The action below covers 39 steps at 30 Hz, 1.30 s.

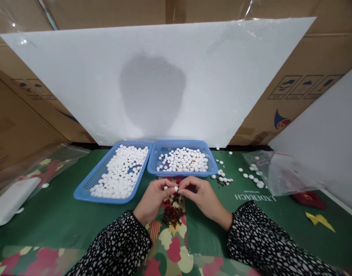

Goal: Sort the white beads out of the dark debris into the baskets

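Observation:
My left hand [154, 199] is closed, pinching a small white ball [176, 189] between thumb and forefinger. Another white ball [165, 188] shows among its fingers. From the other side my right hand [199, 193] meets it, thumb and forefinger pinched together at the ball's edge. What sits in that pinch is too small to make out. Beneath both hands lies a loose heap of dark red-brown bits [173, 215]. Just beyond them stands a blue basket [180, 174] partly filled with white balls, and to its left a second blue basket [85, 193] holds many more.
Loose white balls [222, 174] and dark crumbs lie right of the baskets. Farther right are a clear plastic bag [288, 174], a red item [310, 199] and a yellow scrap [319, 220]. A white device [13, 201] lies at left. A white board [210, 84] leans behind.

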Each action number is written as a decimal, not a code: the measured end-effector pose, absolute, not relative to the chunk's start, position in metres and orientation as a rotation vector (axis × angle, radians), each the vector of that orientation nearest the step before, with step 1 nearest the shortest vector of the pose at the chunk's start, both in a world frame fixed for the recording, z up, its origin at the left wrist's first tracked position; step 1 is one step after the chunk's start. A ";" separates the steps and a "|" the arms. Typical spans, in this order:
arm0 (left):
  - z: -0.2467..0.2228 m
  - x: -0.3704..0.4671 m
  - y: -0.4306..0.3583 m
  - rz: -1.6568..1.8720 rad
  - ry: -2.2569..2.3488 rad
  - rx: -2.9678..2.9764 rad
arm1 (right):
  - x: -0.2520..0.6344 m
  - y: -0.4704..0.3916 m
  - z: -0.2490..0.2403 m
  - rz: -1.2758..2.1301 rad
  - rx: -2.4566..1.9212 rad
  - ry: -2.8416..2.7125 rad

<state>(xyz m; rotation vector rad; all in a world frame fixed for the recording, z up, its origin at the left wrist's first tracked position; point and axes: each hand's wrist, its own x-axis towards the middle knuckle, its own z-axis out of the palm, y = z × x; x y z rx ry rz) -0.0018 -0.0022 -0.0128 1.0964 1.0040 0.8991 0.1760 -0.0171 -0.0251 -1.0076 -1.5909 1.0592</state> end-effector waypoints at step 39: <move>-0.004 -0.004 -0.002 0.977 0.971 1.315 | 0.189 -0.005 -0.003 0.588 -0.822 -2.016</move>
